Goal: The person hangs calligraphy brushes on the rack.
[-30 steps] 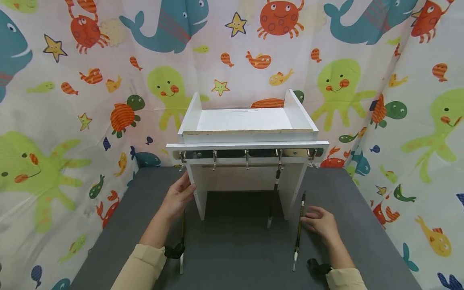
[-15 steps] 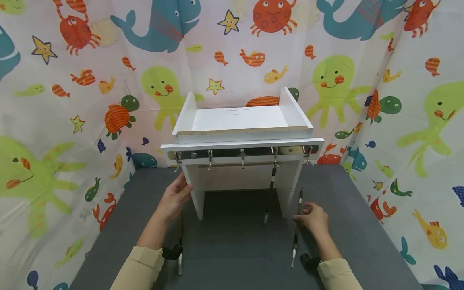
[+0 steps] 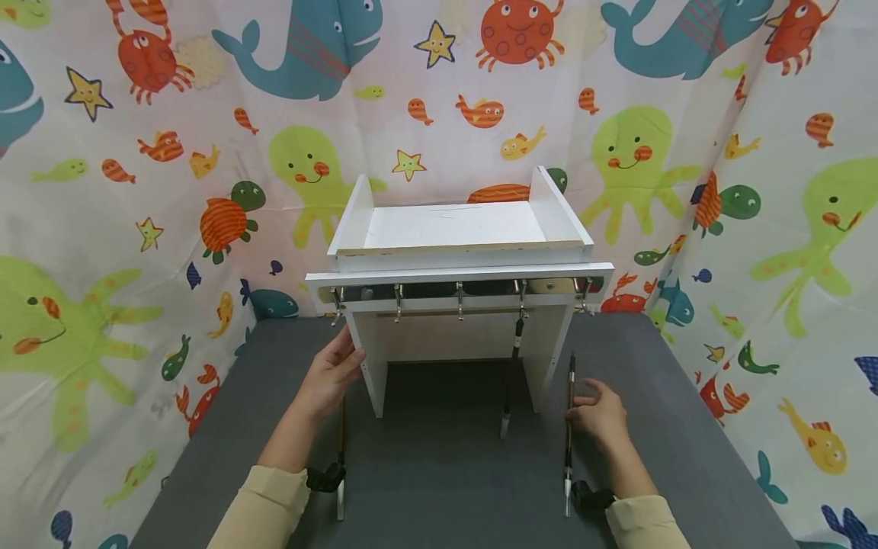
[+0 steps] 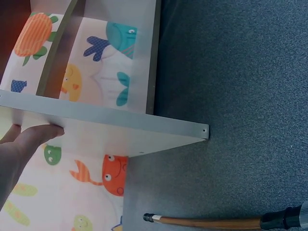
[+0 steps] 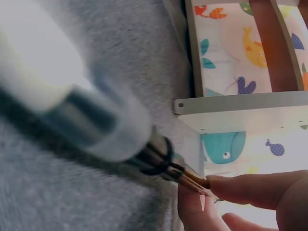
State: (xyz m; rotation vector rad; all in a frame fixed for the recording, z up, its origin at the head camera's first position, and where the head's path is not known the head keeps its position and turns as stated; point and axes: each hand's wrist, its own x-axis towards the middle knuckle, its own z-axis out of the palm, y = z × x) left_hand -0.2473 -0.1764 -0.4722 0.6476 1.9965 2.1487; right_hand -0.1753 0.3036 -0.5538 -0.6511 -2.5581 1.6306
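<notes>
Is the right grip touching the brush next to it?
Touching. The right wrist view shows the right grip pinching the brush between thumb and finger.

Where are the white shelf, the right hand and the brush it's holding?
White shelf (image 3: pixel 459 274): head view, on its long front edge.
Right hand (image 3: pixel 604 415): head view, mid-hand.
Brush (image 3: pixel 568 444): head view, on its dark handle.

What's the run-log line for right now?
left hand: touches left side of white shelf | right hand: pinches brush | second brush: hangs from hook | third brush: near left hand
</notes>
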